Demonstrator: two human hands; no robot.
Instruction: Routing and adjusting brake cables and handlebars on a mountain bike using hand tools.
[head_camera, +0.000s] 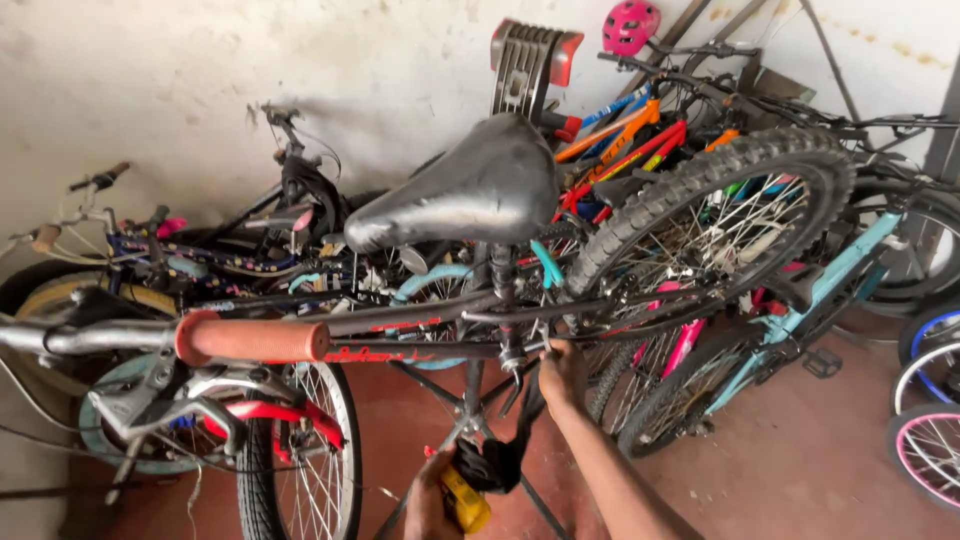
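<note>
A bicycle with a black saddle (470, 185) and a dark frame (420, 350) with red lettering stands in front of me, clamped on a repair stand (468, 400). My right hand (562, 376) reaches up and grips the frame just below the seat post, beside the knobby rear tyre (700, 185). Low at the bottom edge, my left hand (428, 500) is closed on a yellow tool (466, 503) with something black (495, 462) hanging by it. A red handlebar grip (252, 340) juts out at the left, close to the camera.
Several other bicycles lean packed against the white wall (380, 60) behind. A pink helmet (630, 25) hangs on handlebars at the top. A front wheel (300, 470) with red fork stands at lower left. More small wheels (930, 410) line the right edge. The floor (800, 470) is reddish.
</note>
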